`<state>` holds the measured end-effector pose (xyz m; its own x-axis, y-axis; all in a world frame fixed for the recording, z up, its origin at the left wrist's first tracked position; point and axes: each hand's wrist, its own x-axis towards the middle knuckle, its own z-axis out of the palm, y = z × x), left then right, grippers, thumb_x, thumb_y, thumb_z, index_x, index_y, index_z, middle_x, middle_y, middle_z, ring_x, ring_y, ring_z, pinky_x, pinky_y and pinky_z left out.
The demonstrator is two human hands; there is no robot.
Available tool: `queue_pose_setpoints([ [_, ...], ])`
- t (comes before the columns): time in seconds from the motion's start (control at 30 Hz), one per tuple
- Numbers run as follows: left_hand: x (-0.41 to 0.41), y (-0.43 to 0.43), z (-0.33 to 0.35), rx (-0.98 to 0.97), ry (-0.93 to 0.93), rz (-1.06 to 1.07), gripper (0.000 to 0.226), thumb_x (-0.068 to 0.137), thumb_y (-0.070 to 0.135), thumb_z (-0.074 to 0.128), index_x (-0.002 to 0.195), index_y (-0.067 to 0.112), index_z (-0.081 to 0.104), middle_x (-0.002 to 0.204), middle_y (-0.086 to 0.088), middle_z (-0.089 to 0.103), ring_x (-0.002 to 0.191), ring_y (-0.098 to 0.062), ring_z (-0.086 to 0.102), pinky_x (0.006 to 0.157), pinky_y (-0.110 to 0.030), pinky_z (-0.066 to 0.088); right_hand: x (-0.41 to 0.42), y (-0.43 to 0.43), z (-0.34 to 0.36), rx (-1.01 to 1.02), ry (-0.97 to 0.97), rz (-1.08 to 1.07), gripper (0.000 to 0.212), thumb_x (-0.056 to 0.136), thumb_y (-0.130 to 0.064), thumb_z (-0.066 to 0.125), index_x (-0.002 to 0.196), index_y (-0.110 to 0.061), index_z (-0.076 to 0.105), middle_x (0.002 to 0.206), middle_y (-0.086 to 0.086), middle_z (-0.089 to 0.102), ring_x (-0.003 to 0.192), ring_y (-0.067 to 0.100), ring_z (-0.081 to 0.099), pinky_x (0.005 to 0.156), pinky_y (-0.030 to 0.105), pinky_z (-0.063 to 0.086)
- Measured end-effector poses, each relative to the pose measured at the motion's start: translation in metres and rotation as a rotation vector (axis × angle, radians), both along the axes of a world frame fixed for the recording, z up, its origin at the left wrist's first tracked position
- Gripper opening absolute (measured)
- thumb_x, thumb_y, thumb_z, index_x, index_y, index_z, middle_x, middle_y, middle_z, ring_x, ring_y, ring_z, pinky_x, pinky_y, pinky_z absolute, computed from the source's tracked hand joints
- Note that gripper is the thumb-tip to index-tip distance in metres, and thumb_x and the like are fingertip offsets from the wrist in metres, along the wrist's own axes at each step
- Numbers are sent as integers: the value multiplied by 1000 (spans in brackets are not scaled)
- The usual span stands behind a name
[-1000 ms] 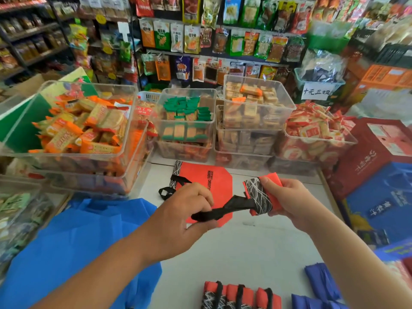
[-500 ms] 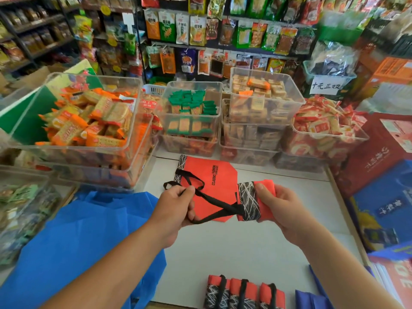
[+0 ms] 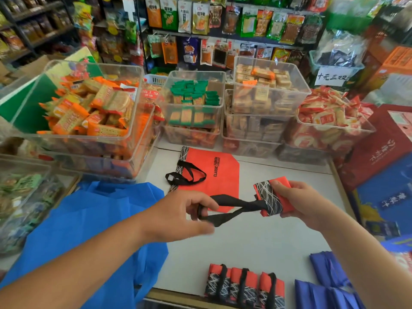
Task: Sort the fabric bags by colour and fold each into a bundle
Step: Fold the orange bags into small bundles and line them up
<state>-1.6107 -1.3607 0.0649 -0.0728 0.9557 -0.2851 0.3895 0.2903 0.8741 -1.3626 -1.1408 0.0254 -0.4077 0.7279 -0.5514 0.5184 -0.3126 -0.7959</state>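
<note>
Flat red bag (image 3: 223,186), snack bins (image 3: 196,72) beyond bundle (image 3: 270,201)

The flat red bag (image 3: 214,175) read "CLASSIC FASHION"; a white handwritten sign (image 3: 332,76) on a basket (image 3: 314,63) read "十元三双".

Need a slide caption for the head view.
Right hand grips a folded red bag while left hand holds its black handles taut over the table.

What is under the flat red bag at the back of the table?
The flat red bag lies on the white table, which shows beside it. Anything beneath its fabric is covered.
</note>
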Motion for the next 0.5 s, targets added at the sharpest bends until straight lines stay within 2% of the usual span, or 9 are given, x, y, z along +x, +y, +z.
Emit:
queue_pose_setpoints([
  [0.07, -6, -3, 0, 36, 109, -129, 43, 76, 28, 91, 114, 37, 72, 96, 14, 66, 95, -9, 64, 88, -21, 52, -1, 3, 3, -22, -16, 40, 37, 99, -40, 65, 115, -7, 70, 103, 19, 77, 77, 25, 69, 55, 30, 53],
  [0.17, -12, 1, 3, 339, 413, -246, 17, 90, 32, 78, 106, 27, 77, 88, 15, 61, 84, -4, 60, 76, -15, 46, -8, 3, 7, -25, -43, 90, 35, 99, -38, 65, 114, -7, 70, 103, 21, 76, 76, 26, 68, 55, 31, 53],
  [0.2, -13, 3, 6, 416, 485, -268, 15, 95, 37, 70, 102, 25, 76, 86, 15, 57, 79, -3, 56, 73, -15, 43, -12, 3, 8, -31, -46, 101, 34, 100, -37, 65, 113, -6, 70, 103, 22, 76, 76, 27, 67, 54, 31, 52],
  [0.3, -16, 7, 17, 532, 690, -302, 36, 101, 50, 50, 88, 20, 65, 89, 13, 47, 73, -4, 44, 66, -23, 44, -19, 1, 11, -65, -49, 99, 32, 100, -35, 66, 113, -6, 70, 98, 20, 77, 76, 28, 67, 55, 32, 53],
  [0.37, -18, 6, 23, 504, 786, -388, 36, 100, 54, 53, 84, 22, 55, 89, 14, 43, 75, -3, 39, 66, -20, 40, -20, 1, 9, -74, -49, 94, 33, 99, -36, 67, 114, -6, 70, 96, 17, 77, 77, 28, 68, 58, 33, 54],
  [0.4, -19, 5, 25, 427, 754, -416, 34, 97, 54, 61, 84, 24, 52, 89, 17, 43, 76, -3, 40, 68, -15, 37, -20, 1, 8, -77, -46, 93, 34, 99, -36, 67, 114, -6, 70, 96, 17, 77, 78, 28, 68, 60, 34, 55],
  [0.43, -19, 2, 27, 331, 643, -405, 31, 93, 49, 71, 85, 26, 52, 88, 18, 45, 78, -3, 45, 71, -13, 37, -21, 1, 7, -76, -47, 92, 34, 99, -36, 67, 114, -6, 70, 97, 17, 77, 79, 28, 68, 62, 35, 55],
  [0.5, -15, -4, 29, 232, 278, -266, 19, 88, 25, 81, 90, 25, 63, 87, 14, 60, 84, -7, 59, 78, -15, 45, -22, -1, 5, -86, -52, 94, 34, 98, -36, 68, 113, -6, 70, 96, 17, 77, 79, 28, 69, 63, 35, 56],
])
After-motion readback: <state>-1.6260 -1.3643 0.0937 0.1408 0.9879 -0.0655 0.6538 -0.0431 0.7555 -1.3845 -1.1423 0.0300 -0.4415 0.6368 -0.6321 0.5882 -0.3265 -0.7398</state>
